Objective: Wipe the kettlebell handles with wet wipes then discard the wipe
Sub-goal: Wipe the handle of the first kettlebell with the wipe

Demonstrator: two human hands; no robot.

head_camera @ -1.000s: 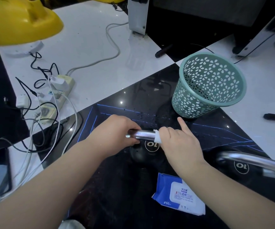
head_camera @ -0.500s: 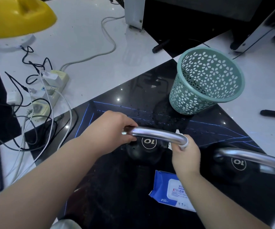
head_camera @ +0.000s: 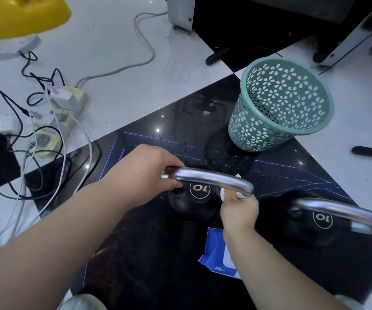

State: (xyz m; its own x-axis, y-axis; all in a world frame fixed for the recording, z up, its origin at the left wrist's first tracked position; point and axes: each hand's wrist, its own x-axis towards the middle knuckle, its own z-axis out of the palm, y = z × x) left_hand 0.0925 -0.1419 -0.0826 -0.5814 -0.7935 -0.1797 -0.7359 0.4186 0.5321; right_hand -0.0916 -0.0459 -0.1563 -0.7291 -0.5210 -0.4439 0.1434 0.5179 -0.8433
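Now my left hand grips the handle at its left end, bar running left-right between my hands; right hand pinches the wipe round its right bend, nearer the second kettlebell.

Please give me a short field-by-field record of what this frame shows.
left hand: gripping the near kettlebell's handle at its left end
right hand: closed around the handle's right bend, white wipe peeking out
second kettlebell: to the right, untouched
wipe pack: blue, partly under the right forearm
basket: teal, upright, beyond the kettlebells
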